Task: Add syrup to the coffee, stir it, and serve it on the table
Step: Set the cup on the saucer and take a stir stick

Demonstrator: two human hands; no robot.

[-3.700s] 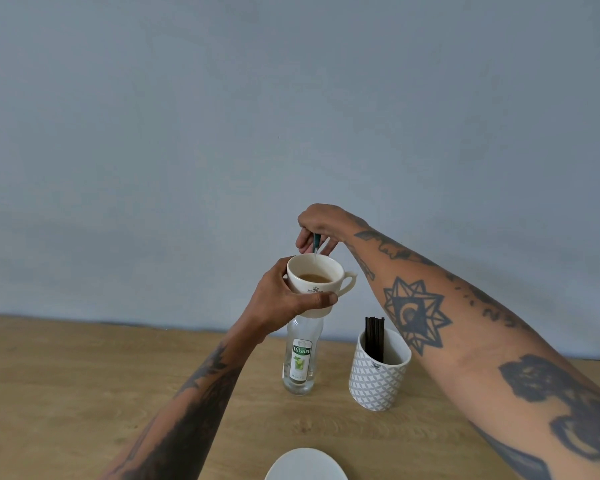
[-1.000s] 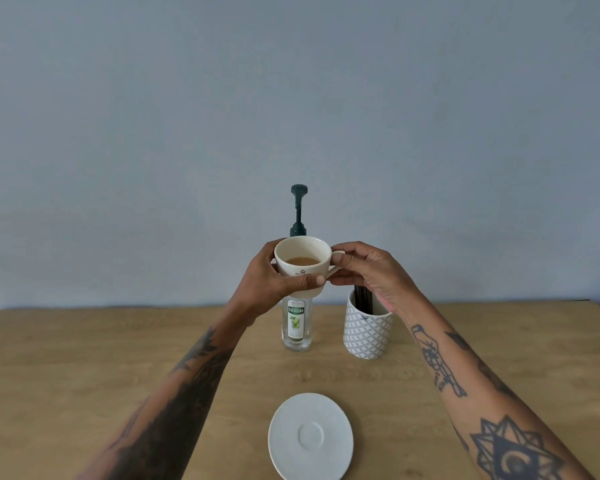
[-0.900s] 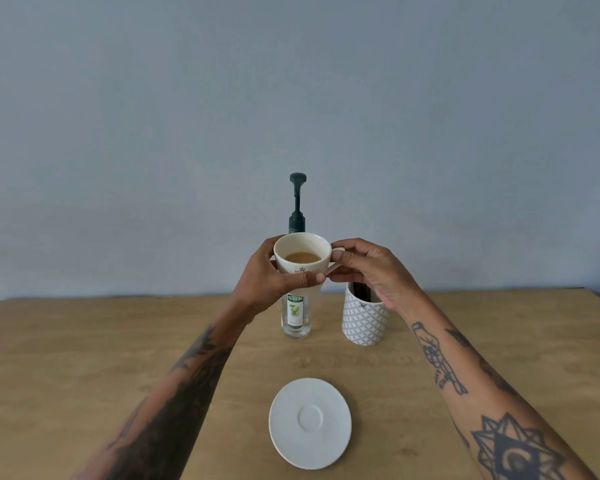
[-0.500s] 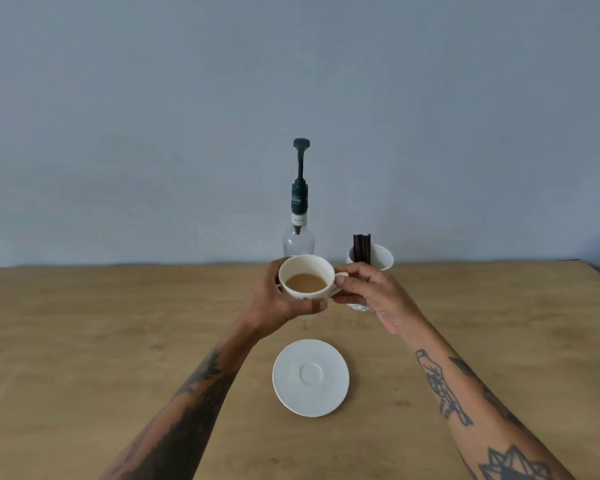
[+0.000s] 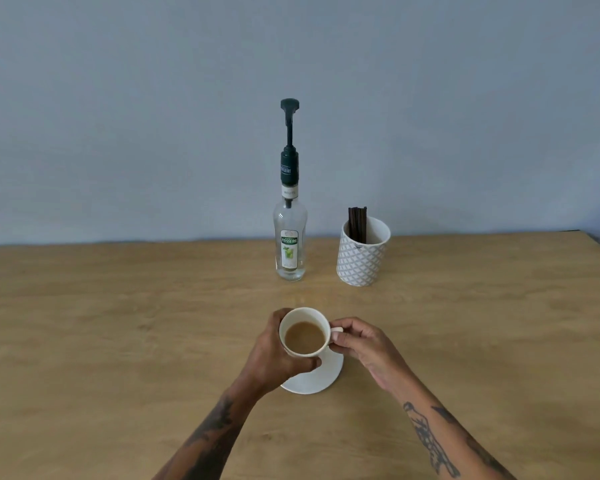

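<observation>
A white coffee cup (image 5: 305,336) with light brown coffee is held over a white saucer (image 5: 317,379) near the table's middle; whether it touches the saucer I cannot tell. My left hand (image 5: 274,358) wraps the cup's left side and underside. My right hand (image 5: 362,344) pinches the cup's handle on the right. Behind, a clear syrup bottle (image 5: 290,244) with a dark green pump stands upright. To its right a patterned white mug (image 5: 362,256) holds several dark stir sticks (image 5: 356,223).
The wooden table (image 5: 118,323) spreads wide to the left and right of the saucer. A plain grey-blue wall (image 5: 153,116) rises behind the table's far edge. The table's right edge shows at the far right.
Both hands have brought the cup down and toward me, from in front of the bottle to just over the saucer. The view has tilted down.
</observation>
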